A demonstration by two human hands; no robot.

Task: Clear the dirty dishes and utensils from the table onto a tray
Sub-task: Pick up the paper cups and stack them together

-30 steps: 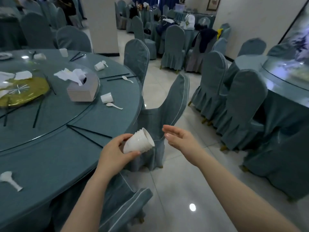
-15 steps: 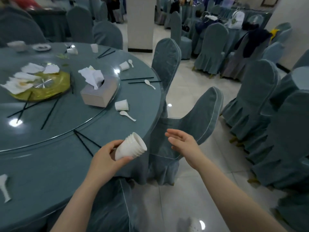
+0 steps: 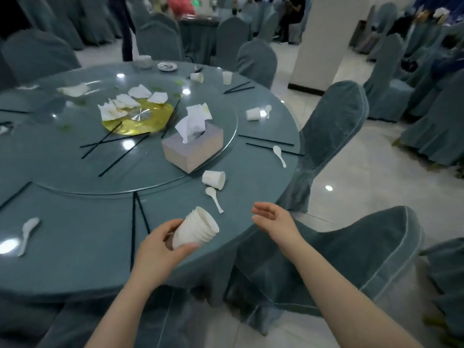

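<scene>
In the head view, the left hand [image 3: 160, 249] grips a stack of white nested plastic cups [image 3: 197, 229], with the thumb below and the fingers curled over the top. The stack lies tilted, its open mouth pointing up and to the right, above the near edge of the round table with blue-grey cloth [image 3: 75, 247]. The right hand [image 3: 275, 219] holds nothing; its fingers are straight and relaxed, palm turned to the left, just right of the stack and not touching it.

Beyond the left hand, a single white plastic cup [image 3: 214, 179] lies on its side on the cloth, and a small white plastic spoon [image 3: 214, 199] lies just beside it, nearer to the hand. Left of the left hand, a pair of black chopsticks [image 3: 137, 222] lies on the cloth, and far left there is another white spoon [image 3: 28, 233]. Farther away, on the round glass turntable [image 3: 75, 167], stands a grey tissue box [image 3: 192, 149]. Under the right forearm is a chair with blue-grey cover [image 3: 371, 249].
</scene>
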